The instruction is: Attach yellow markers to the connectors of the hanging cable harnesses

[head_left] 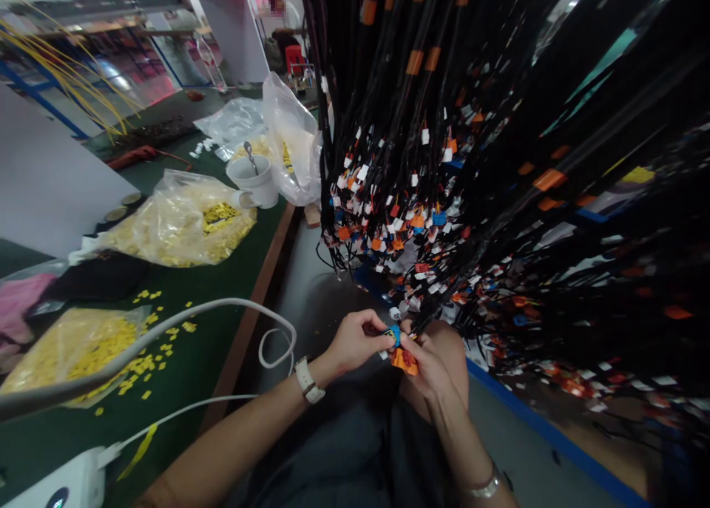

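Observation:
Between my two hands, just above my lap, is a blue connector (pixel 393 335) with a small yellow part in its face. My left hand (pixel 358 339) pinches it from the left with thumb and fingertips. My right hand (pixel 428 361) closes round its other side and the wires behind it. An orange connector (pixel 404 361) hangs under the right thumb, by the palm. Close above the hands hang black wire harnesses (pixel 388 109) whose ends carry many white, orange, blue and red connectors (pixel 396 223).
On the green-topped bench (pixel 222 330) at left, small yellow pieces spill from a plastic bag (pixel 72 345); another bag (pixel 183 219) lies behind. A white mug (pixel 258 183) holds a spoon. A white cable (pixel 222 305) arches over the bench edge. A blue rail (pixel 555 438) runs along the right.

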{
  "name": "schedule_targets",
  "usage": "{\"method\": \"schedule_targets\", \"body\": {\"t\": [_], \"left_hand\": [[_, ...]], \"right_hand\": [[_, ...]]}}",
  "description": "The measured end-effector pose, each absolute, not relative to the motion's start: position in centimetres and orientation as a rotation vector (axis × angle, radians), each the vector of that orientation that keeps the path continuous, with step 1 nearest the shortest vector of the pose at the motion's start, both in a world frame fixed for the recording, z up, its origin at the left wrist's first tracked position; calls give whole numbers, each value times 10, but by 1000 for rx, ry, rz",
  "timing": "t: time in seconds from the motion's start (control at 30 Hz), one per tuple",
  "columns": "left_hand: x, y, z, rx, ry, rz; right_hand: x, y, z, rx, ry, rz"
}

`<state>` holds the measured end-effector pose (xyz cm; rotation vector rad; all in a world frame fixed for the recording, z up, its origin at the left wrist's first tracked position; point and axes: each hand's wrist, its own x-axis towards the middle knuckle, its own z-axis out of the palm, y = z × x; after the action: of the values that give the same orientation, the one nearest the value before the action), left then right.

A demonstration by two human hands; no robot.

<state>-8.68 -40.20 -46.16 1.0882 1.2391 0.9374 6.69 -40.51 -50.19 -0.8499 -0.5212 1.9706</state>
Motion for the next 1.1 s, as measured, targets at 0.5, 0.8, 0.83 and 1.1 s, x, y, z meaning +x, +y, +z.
{"method": "schedule_targets", "body": {"t": [0.5,0.8,0.83,1.1], "left_hand": [[-92,-403,-459,814,1067,965],[-91,-403,-457,793,1121,959],[-91,-404,-457,814,1157,964],[-93,-405,-456,854,1054,961]], "right_hand": [[69,-407,-502,-839,-518,2020],[70,-405,-495,-823,-574,2054],[70,-405,-494,-832,-585,2053],[69,-405,-502,-861,-459,1998]]}}
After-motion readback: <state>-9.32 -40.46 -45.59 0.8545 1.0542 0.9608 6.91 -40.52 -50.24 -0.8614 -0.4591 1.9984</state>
